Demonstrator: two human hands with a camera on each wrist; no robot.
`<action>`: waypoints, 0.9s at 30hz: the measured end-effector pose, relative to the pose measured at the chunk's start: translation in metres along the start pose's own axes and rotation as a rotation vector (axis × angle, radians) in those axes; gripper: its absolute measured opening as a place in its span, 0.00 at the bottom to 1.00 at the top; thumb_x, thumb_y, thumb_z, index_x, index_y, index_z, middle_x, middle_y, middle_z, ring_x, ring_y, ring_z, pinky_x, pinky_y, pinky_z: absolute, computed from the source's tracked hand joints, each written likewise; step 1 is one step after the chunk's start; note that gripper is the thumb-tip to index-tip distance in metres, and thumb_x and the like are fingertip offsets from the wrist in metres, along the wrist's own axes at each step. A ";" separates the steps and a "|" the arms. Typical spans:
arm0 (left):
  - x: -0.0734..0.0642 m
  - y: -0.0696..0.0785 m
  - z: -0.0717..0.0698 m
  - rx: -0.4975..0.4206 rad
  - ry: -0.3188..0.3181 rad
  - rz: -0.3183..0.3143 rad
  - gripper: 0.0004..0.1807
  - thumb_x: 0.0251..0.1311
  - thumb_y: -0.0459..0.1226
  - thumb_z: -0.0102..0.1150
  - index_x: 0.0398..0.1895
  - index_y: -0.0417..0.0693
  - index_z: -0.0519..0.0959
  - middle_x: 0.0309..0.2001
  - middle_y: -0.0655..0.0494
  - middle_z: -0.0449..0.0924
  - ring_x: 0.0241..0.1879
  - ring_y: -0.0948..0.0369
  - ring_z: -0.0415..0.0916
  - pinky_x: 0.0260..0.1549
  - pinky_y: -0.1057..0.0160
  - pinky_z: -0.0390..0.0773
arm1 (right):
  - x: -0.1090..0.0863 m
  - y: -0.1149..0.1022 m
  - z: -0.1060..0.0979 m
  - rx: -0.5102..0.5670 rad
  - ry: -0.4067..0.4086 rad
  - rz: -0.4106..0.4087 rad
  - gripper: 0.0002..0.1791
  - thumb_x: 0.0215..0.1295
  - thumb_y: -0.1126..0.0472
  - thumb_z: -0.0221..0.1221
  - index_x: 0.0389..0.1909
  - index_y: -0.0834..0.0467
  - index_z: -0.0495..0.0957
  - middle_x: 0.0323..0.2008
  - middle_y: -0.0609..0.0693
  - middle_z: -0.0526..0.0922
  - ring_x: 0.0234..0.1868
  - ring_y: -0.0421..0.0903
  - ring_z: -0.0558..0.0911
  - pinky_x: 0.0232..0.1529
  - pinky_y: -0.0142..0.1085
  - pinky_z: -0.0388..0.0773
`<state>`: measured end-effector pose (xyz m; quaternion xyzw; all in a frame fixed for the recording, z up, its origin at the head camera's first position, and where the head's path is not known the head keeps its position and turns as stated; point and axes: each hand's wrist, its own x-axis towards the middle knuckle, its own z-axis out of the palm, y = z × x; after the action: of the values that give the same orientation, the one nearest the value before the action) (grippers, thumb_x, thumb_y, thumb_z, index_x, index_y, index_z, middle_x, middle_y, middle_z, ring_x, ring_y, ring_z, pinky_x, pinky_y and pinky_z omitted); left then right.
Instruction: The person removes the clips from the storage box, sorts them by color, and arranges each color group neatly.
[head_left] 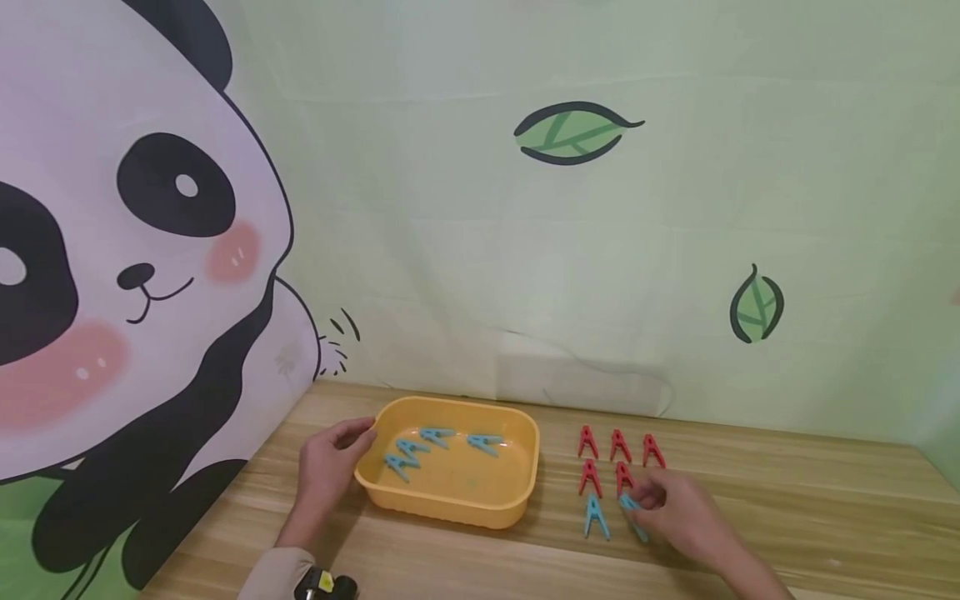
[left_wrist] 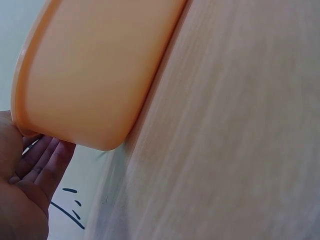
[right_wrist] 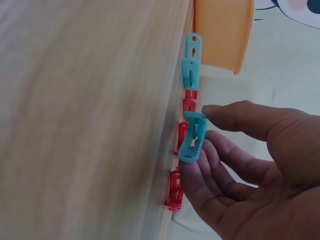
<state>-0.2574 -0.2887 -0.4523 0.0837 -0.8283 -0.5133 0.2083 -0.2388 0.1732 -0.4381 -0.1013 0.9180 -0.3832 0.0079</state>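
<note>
My left hand (head_left: 330, 462) holds the left end of a yellow-orange plastic basin (head_left: 450, 512), its fingers (left_wrist: 52, 165) against the outer wall under the rim. Several blue clothespins (head_left: 409, 451) lie inside, mostly toward the left. To the right of the basin, my right hand (head_left: 678, 512) pinches a blue clothespin (right_wrist: 194, 140) between thumb and fingers. Beside it another blue clothespin (head_left: 595, 517) is on the table. Behind these are red clothespins (head_left: 589, 477) set out in rows, one of them partly covered by my right hand.
The wood-grain table (head_left: 810, 508) runs back to a pale green cloth backdrop (head_left: 420, 208) printed with leaves and a large panda (head_left: 202, 275). A black device with a yellow mark (head_left: 326, 581) is on my left wrist.
</note>
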 end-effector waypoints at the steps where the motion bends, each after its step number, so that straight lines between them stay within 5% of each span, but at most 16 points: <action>1: 0.000 0.000 0.000 -0.002 0.001 0.003 0.13 0.72 0.34 0.68 0.54 0.35 0.87 0.53 0.41 0.88 0.54 0.48 0.85 0.41 0.81 0.76 | 0.000 0.000 0.000 -0.002 -0.005 0.006 0.10 0.58 0.68 0.76 0.37 0.61 0.84 0.32 0.46 0.83 0.36 0.43 0.81 0.35 0.34 0.80; 27: -0.002 0.003 0.001 0.017 -0.008 -0.010 0.14 0.73 0.35 0.67 0.56 0.37 0.87 0.55 0.42 0.88 0.55 0.49 0.84 0.43 0.79 0.78 | -0.003 0.008 -0.015 0.033 -0.164 0.064 0.09 0.62 0.65 0.74 0.36 0.62 0.82 0.31 0.49 0.81 0.32 0.45 0.80 0.31 0.39 0.81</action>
<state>-0.2560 -0.2863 -0.4506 0.0875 -0.8329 -0.5077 0.2019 -0.2382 0.1899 -0.4329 -0.1027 0.9106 -0.3884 0.0970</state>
